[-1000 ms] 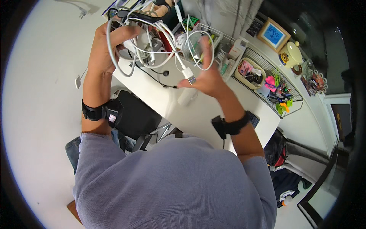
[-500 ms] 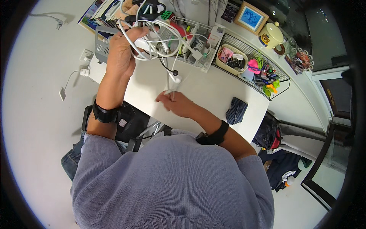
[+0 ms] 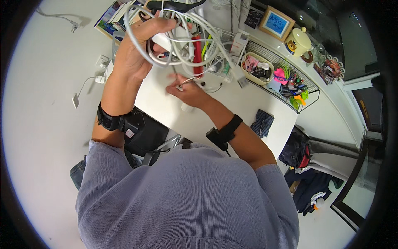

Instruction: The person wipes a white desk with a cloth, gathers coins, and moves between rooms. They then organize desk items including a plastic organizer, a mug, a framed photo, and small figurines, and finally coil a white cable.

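A tangled bundle of white cables (image 3: 195, 64) hangs from my left hand (image 3: 134, 52), raised over the far left of the desk. That hand is closed around the bundle, and a white block, perhaps a charger, shows by its palm. A pale USB plug (image 3: 241, 79) dangles at the bundle's right side. Just below the coils is my right hand (image 3: 190, 92), its fingers curled and slightly blurred. One thin cable (image 3: 188, 80) runs across these fingers and seems pinched in them. Beneath the wrist, a small white piece (image 3: 186, 108) lies on the white desk (image 3: 236, 103).
Behind the cables stands a clear organizer (image 3: 226, 72) with small items. To its right is a black wire basket (image 3: 304, 97) holding pens and a cream bin (image 3: 271, 79). A folded striped cloth (image 3: 262, 123) lies near the desk's right edge. Books (image 3: 118, 16) stand at far left.
My left hand and the cable bundle have come up and a little right. The right hand has risen toward the coils, and the USB plug now hangs farther right.
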The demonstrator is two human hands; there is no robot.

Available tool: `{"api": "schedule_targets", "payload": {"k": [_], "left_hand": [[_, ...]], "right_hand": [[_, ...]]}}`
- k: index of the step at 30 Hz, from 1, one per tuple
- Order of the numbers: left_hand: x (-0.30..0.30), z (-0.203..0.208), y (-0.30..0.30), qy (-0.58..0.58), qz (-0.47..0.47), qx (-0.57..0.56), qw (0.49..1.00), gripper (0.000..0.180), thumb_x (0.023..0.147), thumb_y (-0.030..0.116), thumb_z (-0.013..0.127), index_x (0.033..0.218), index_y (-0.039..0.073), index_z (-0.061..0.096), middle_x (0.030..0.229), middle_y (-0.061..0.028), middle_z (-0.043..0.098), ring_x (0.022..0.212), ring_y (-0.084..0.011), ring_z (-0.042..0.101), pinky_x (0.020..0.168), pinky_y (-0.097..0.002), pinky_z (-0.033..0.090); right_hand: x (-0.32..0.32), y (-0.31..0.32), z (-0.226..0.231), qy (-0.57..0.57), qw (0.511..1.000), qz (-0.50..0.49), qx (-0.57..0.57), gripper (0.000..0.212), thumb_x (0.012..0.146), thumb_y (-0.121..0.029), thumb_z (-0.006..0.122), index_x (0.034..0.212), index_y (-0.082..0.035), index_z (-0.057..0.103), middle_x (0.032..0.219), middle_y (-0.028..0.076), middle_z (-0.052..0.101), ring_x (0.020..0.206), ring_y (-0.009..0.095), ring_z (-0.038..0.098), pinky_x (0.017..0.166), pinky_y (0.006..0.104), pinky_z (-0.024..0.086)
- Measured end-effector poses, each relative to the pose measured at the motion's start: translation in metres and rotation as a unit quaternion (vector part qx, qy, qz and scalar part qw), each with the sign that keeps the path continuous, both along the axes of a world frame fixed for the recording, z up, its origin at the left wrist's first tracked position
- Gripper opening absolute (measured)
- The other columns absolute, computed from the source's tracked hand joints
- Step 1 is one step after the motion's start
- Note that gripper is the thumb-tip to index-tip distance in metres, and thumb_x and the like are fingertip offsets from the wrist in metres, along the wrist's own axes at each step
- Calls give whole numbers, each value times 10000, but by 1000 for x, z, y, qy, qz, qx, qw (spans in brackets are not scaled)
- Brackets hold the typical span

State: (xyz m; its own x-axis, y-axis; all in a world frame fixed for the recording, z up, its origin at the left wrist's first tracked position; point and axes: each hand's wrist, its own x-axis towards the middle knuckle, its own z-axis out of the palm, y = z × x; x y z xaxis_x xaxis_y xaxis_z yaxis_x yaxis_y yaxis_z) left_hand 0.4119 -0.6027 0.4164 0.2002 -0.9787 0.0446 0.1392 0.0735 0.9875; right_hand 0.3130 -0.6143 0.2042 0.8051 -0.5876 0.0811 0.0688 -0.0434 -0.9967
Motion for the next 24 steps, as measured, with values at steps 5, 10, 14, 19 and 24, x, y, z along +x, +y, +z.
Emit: {"api": "schedule_targets", "payload": {"k": [5, 10, 14, 19, 24], "left_hand": [[20, -41, -24, -93, 129, -39, 986, 377, 688, 185, 738, 996, -9, 640, 765, -9, 623, 616, -66, 535, 539, -221, 410], [39, -90, -32, -378, 108, 53, 918, 450, 671, 223, 705, 1067, 23, 627, 644, -54, 586, 579, -139, 547, 605, -274, 457], [40, -96, -14, -442, -1, 63, 895, 428, 691, 177, 686, 1082, 19, 613, 608, -27, 545, 568, -108, 523, 576, -250, 437], [28, -87, -4, -224, -168, 102, 955, 319, 741, 109, 693, 1027, -4, 605, 702, 30, 570, 625, -34, 500, 556, -199, 403], [33, -106, -1, -77, -131, 153, 977, 268, 721, 237, 718, 907, 69, 624, 727, 50, 578, 640, -21, 498, 532, -179, 346]], "right_hand": [[-49, 43, 42, 205, 954, 100, -195, 290, 937, -290, 458, 924, -10, 533, 736, 134, 599, 607, 264, 588, 583, 378, 463], [-105, 34, 108, 233, 892, 77, -381, 176, 904, -196, 502, 897, -23, 531, 763, 149, 590, 678, 327, 603, 588, 411, 480], [-131, -12, 140, 111, 905, -184, -368, 107, 855, -149, 596, 902, -55, 577, 780, 98, 553, 689, 270, 572, 610, 339, 464], [-112, -80, 103, -28, 943, -268, -194, 130, 874, -150, 573, 929, -35, 595, 841, 76, 589, 761, 185, 576, 653, 291, 450], [-91, -75, 43, -25, 952, -183, 246, 262, 947, -207, 442, 1115, -27, 530, 1042, 62, 586, 849, 171, 600, 730, 259, 484]]}}
